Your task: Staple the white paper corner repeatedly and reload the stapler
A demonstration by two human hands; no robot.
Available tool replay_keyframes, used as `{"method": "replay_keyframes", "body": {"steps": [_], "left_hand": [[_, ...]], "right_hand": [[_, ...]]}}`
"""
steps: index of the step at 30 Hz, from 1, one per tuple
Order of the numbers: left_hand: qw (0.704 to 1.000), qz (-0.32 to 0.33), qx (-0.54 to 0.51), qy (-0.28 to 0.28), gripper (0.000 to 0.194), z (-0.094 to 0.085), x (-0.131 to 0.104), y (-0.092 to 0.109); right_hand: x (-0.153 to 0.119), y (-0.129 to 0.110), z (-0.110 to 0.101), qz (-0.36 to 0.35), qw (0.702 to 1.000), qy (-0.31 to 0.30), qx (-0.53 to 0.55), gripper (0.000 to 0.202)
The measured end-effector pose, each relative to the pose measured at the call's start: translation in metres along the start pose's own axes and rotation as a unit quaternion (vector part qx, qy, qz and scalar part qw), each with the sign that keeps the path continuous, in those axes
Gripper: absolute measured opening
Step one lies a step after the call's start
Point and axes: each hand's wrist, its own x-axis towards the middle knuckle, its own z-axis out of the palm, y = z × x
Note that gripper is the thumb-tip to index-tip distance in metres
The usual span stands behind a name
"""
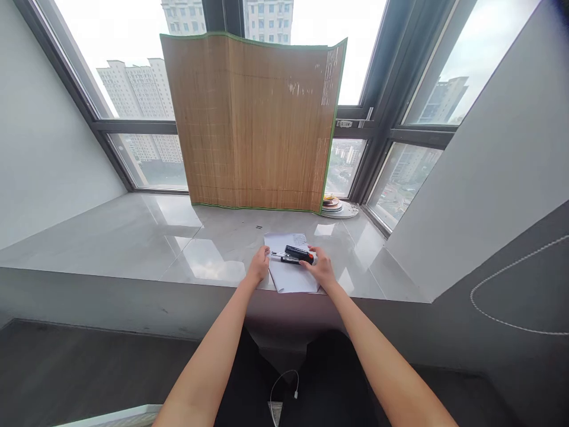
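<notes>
White sheets of paper (291, 280) lie on the glossy tiled sill near its front edge, with some writing at the top right. A black stapler (299, 254) with a red spot at its right end is over the paper, its left end showing a silvery part. My right hand (320, 268) has its thumb and fingers closed round the stapler's right end. At the paper's left edge is my left hand (259, 265), fingers closed on that edge. Two tiny dark staple-like pieces (259, 227) lie on the tile beyond the paper.
Behind the paper, a bamboo mat (262, 124) with green edging stands against the window. Stacked plates (333, 206) sit at its lower right corner. A white cord (493, 276) hangs at the right. Below the sill, a white cable (284, 375) lies between the person's legs.
</notes>
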Motion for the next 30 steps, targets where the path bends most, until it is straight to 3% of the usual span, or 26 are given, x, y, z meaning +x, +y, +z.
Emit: {"method": "replay_keyframes", "body": {"steps": [3,6,8,10,12,13,15,18,21,23,26,28,30], "left_hand": [[1.000,0.008,-0.016,0.004,0.031,-0.001,0.002,-0.003],[1.000,0.004,-0.022,0.016,0.027,-0.001,0.002,-0.002],[0.997,-0.006,-0.040,0.058,0.025,0.000,0.001,0.004],[0.985,-0.035,-0.111,0.131,0.027,0.004,0.000,0.013],[0.950,-0.089,-0.244,0.173,0.031,0.010,-0.001,0.024],[0.925,-0.123,-0.320,0.164,0.034,0.013,-0.002,0.030],[0.866,-0.186,-0.452,0.108,0.039,0.019,-0.003,0.042],[0.790,-0.244,-0.560,0.053,0.040,0.024,-0.006,0.056],[0.759,-0.268,-0.590,0.059,0.034,0.023,-0.010,0.065],[0.745,-0.274,-0.604,0.074,0.029,0.020,-0.013,0.068],[0.717,-0.265,-0.639,0.091,0.021,0.016,-0.016,0.069],[0.721,-0.251,-0.638,0.098,0.017,0.013,-0.019,0.068],[0.741,-0.239,-0.618,0.111,0.015,0.010,-0.020,0.067]], "right_hand": [[0.011,-0.004,-0.001,-0.031,0.997,-0.058,-0.026,0.056],[0.022,-0.011,-0.001,-0.024,0.988,-0.144,-0.045,0.039],[0.024,-0.019,0.001,-0.011,0.988,-0.142,-0.055,0.029],[0.020,-0.030,0.003,-0.020,0.994,-0.089,-0.062,0.026],[0.011,-0.045,0.004,-0.081,0.992,-0.037,-0.088,0.022],[0.005,-0.052,0.005,-0.129,0.985,-0.025,-0.110,0.023],[-0.006,-0.065,0.005,-0.244,0.956,-0.028,-0.161,0.034],[-0.017,-0.076,0.004,-0.367,0.903,-0.051,-0.216,0.044],[-0.021,-0.076,0.002,-0.426,0.870,-0.050,-0.243,0.040],[-0.023,-0.072,0.001,-0.446,0.863,-0.029,-0.235,0.039],[-0.022,-0.067,0.000,-0.389,0.901,0.055,-0.184,0.040],[-0.018,-0.062,0.001,-0.265,0.947,0.121,-0.136,0.033],[-0.013,-0.057,0.005,-0.101,0.981,0.140,-0.086,0.025]]}}
